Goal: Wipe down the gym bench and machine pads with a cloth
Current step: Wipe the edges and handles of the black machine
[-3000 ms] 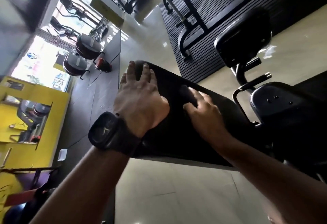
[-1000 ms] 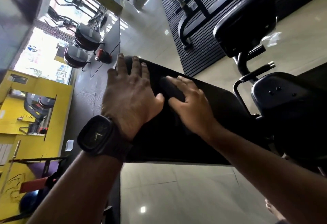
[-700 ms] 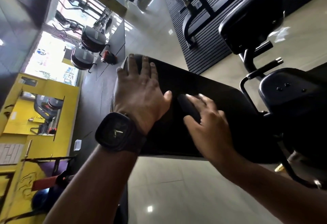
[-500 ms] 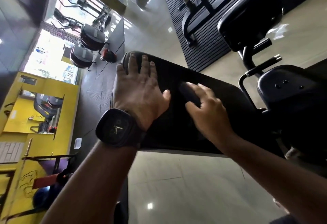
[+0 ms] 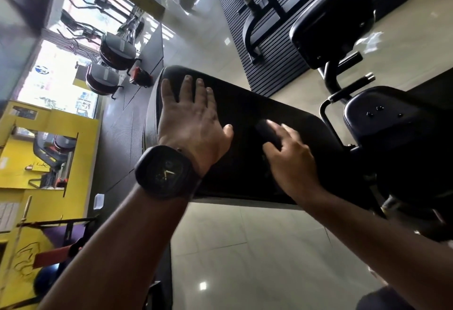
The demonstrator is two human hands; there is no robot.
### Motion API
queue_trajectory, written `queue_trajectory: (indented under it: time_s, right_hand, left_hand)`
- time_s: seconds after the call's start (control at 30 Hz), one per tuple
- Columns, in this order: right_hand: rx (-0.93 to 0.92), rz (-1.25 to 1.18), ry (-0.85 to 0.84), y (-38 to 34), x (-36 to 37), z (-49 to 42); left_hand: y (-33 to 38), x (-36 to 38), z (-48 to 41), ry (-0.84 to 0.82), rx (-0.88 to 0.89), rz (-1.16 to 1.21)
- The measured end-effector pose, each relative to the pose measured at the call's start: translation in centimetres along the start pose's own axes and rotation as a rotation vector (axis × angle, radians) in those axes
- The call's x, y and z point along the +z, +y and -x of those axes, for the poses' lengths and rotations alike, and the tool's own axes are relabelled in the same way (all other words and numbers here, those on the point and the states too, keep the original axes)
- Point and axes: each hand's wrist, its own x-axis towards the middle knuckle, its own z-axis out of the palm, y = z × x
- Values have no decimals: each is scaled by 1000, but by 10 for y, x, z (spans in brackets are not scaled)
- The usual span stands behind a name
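The left hand (image 5: 193,123), a black watch (image 5: 166,172) on its wrist, lay flat and spread wide on the black bench (image 5: 245,104). At its three o'clock the right hand (image 5: 291,160), blurred, gripped a bunched dark cloth (image 5: 267,132) between thumb and fingers against the bench pad.

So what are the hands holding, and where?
The right hand pinches a dark cloth by its near end, thumb against fingers, on the bench. The left hand holds nothing; it lies flat on the bench.

Gym surroundings, left and below
Yellow wall (image 5: 81,128), two cardio machines (image 5: 117,50) by bright window (image 5: 56,82), blue ball (image 5: 45,282), glossy tiled floor (image 5: 245,248).
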Motion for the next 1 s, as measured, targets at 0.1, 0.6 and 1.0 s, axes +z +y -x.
queue_trajectory:
  time_s: [0.1,0.6,1.0]
  right_hand:
    - [-5,44,20,-3,5,33]
    - [-165,-3,-22,-24,6,20]
    - [-203,28,-72,-25,8,-36]
  left_hand:
    - [6,-1,-4,-35,-6,-19]
    - [15,-7,-20,-99,11,-22]
    - [16,-8,-39,-146,17,-8]
